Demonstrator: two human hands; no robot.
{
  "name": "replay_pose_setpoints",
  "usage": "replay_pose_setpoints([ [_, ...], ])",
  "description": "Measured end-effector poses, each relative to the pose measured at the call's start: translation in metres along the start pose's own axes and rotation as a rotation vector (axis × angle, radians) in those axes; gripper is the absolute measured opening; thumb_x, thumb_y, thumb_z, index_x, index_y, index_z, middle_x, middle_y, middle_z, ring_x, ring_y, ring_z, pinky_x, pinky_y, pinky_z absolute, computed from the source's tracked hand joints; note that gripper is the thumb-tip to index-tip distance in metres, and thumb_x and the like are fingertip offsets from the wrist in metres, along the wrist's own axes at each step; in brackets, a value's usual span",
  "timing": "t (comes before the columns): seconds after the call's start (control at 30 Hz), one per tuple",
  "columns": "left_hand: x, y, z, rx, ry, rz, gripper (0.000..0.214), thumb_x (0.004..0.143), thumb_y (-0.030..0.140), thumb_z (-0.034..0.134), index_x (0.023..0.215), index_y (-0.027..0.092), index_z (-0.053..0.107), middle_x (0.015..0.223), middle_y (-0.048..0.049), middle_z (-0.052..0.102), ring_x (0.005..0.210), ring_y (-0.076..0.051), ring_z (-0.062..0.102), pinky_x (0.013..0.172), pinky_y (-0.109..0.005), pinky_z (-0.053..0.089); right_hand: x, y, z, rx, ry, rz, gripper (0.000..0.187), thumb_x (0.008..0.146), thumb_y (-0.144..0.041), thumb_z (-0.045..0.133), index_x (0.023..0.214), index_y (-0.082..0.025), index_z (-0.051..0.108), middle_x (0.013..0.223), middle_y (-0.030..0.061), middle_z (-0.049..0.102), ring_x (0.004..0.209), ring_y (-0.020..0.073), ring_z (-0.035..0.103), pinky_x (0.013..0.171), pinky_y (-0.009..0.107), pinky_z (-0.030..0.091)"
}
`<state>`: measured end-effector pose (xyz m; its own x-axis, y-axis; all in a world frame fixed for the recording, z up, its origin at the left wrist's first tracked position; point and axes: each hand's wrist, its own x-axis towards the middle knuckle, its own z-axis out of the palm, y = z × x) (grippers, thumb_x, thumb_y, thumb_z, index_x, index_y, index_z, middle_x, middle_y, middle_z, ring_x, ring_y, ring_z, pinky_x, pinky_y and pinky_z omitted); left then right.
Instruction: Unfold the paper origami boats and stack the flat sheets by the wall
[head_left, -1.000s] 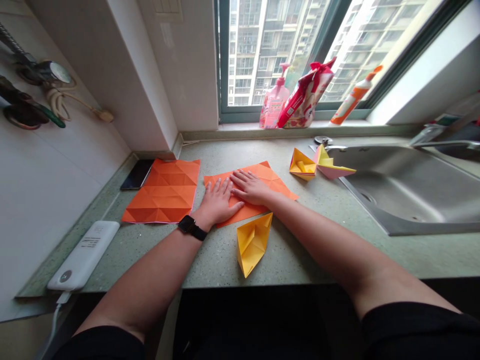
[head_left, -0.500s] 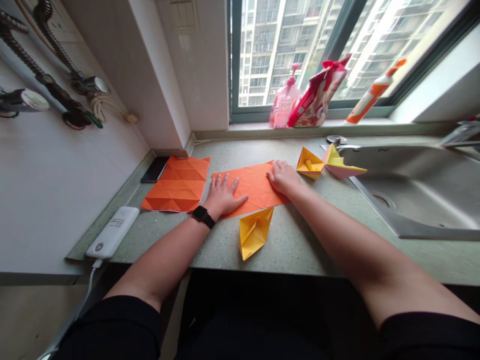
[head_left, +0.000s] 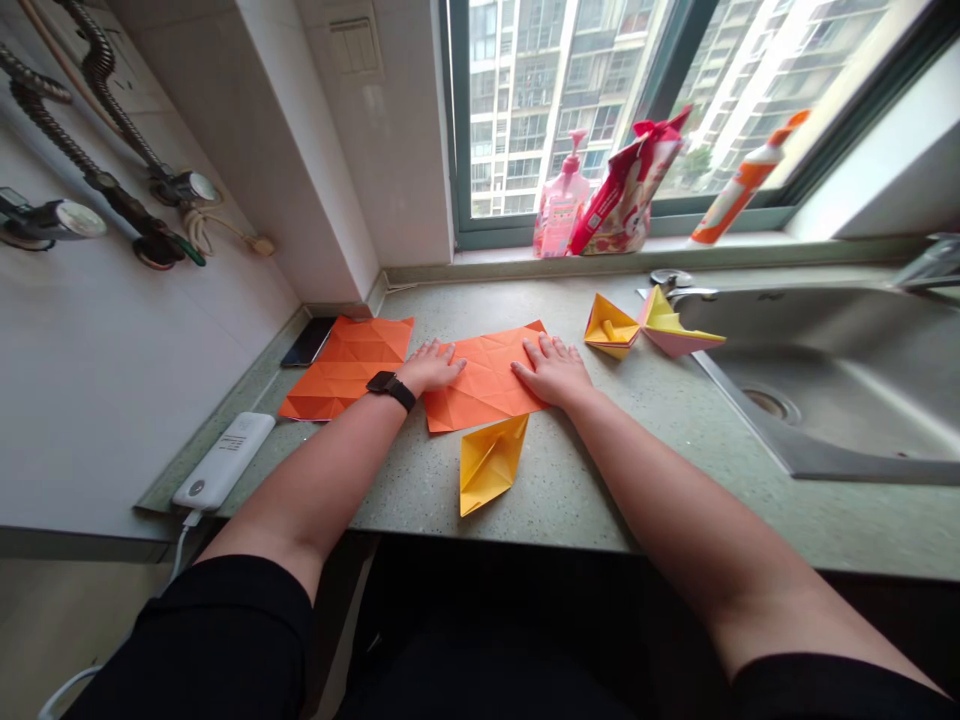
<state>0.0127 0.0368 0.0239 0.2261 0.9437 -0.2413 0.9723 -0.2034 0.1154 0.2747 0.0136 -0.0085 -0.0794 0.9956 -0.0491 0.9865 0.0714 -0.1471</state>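
Your left hand and right hand rest flat, gripping nothing, on the creased orange sheet spanning between them. Step, apparently: flattening. The next move likely calls for even pressure.

No legible txt; print on pwr bank, pink btl & red bag too small

A paper boat lies near the front edge of the desk, before the sheet under both hands. Left, another sheet overlaps a phone; a power bank occupies the front-left corner. Right, two folded papers adjoin the sink.
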Motion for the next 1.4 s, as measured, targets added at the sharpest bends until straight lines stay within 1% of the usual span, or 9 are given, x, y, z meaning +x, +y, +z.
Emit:
replay_pose_setpoints([
  [0.13,0.02,0.003,-0.014,0.051,0.082,-0.001,0.065,0.108,0.057,0.046,0.158,0.016,0.058,0.157,-0.0226,0.063,0.146,-0.038,0.06,0.121,-0.05,0.046,0.0,0.001,0.002,0.02,0.025,0.011,0.083,0.108,-0.068,0.032,0.175,-0.02,0.036,0.184,0.016,0.027,0.171,0.0373,0.023,0.137,0.059,0.017],
  [0.37,0.047,0.012,-0.015,0.079,0.257,-0.021,0.052,0.109,0.051,0.05,0.14,0.015,0.071,0.149,-0.0213,0.066,0.139,-0.037,0.063,0.115,-0.043,0.049,0.004,0.018,0.004,0.126,0.137,-0.051,0.072,0.107,-0.048,0.049,0.17,-0.016,0.043,0.177,0.0188,0.042,0.164,0.0362,0.038,0.135,0.058,0.028],
  [0.53,0.066,0.008,-0.02,0.07,0.216,-0.032,0.052,0.108,0.051,0.049,0.135,0.014,0.074,0.132,-0.0215,0.076,0.123,-0.035,0.071,0.099,-0.039,0.052,0.002,0.017,0.005,0.062,0.067,-0.048,0.066,0.11,-0.052,0.041,0.167,-0.019,0.049,0.18,0.0169,0.037,0.167,0.0371,0.033,0.136,0.057,0.023],
  [0.63,0.071,0.004,-0.029,0.07,0.173,-0.007,0.051,0.105,0.057,0.052,0.119,0.017,0.08,0.118,-0.0177,0.081,0.11,-0.032,0.074,0.088,-0.034,0.051,0.001,0.013,0.004,0.041,0.032,-0.035,0.067,0.111,-0.053,0.036,0.17,-0.022,0.044,0.183,0.0151,0.032,0.169,0.0362,0.028,0.137,0.058,0.019],
  [0.73,0.07,-0.001,-0.037,0.043,0.085,0.085,0.052,0.1,0.064,0.057,0.101,0.019,0.082,0.099,-0.0114,0.083,0.091,-0.027,0.073,0.075,-0.031,0.048,0.0,0.011,0.002,0.035,0.007,-0.033,0.069,0.112,-0.054,0.034,0.172,-0.021,0.042,0.184,0.0149,0.029,0.17,0.0354,0.025,0.137,0.056,0.017],
  [0.83,0.066,-0.004,-0.04,0.013,0.053,0.187,0.043,0.097,0.059,0.063,0.096,0.019,0.081,0.091,-0.0076,0.081,0.082,-0.023,0.068,0.07,-0.03,0.044,-0.001,0.01,0.0,0.029,-0.002,-0.027,0.07,0.112,-0.054,0.032,0.173,-0.021,0.039,0.185,0.0147,0.026,0.171,0.0351,0.024,0.137,0.056,0.016],
  [1.0,0.055,-0.002,-0.042,0.043,0.168,0.27,0.03,0.099,0.043,0.064,0.098,0.018,0.08,0.095,-0.008,0.081,0.082,-0.021,0.068,0.071,-0.029,0.043,-0.001,0.006,0.0,0.02,0.003,-0.01,0.071,0.113,-0.056,0.03,0.174,-0.021,0.038,0.185,0.0157,0.026,0.171,0.0355,0.024,0.137,0.058,0.015],
  [1.23,0.037,0.004,-0.051,0.194,0.365,0.324,0.027,0.101,0.04,0.06,0.101,0.022,0.08,0.097,-0.0091,0.08,0.088,-0.025,0.071,0.071,-0.032,0.042,-0.003,0.006,0.0,0.057,0.046,-0.021,0.07,0.112,-0.054,0.034,0.172,-0.019,0.041,0.183,0.0167,0.032,0.169,0.0375,0.029,0.136,0.059,0.019],
  [1.4,0.031,-0.015,-0.066,-0.052,0.402,0.353,0.025,0.098,0.041,0.062,0.099,0.023,0.079,0.092,-0.0055,0.079,0.084,-0.022,0.068,0.072,-0.031,0.045,0.0,0.016,0.003,0.185,0.222,-0.044,0.069,0.11,-0.051,0.039,0.168,-0.015,0.047,0.176,0.021,0.043,0.162,0.0378,0.041,0.132,0.058,0.033],
])
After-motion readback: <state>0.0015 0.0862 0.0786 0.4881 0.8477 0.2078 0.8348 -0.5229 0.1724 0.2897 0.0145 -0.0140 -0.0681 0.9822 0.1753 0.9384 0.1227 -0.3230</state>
